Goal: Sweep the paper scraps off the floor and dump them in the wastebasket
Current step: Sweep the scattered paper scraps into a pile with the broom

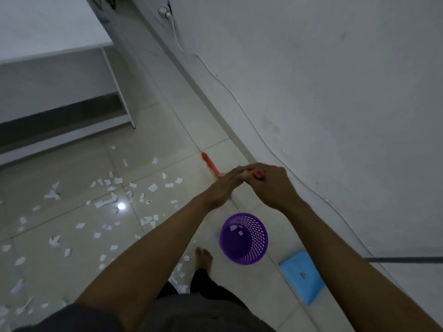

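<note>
Pale tiled floor [167, 130], with a white wall [335, 92] along the right of the frame. Paper scraps [105, 202] are scattered over the left and centre tiles. Two more lie inside the purple wastebasket [257, 245], which stands upright at lower centre. Blue dustpan [309, 288] at lower right, near the wall. Right hand [271, 185] wraps the red end of the broom handle [259, 174] at centre. Left hand [223, 188] meets the handle just beside it (grip not discernible, shaft blurred).

Left of the wastebasket [257, 243] you've got wide open floor [155, 133], just paper scraps [105, 202] on it. Right of it, a blue dustpan [300, 276] and the wall [335, 116] box you in.
</note>
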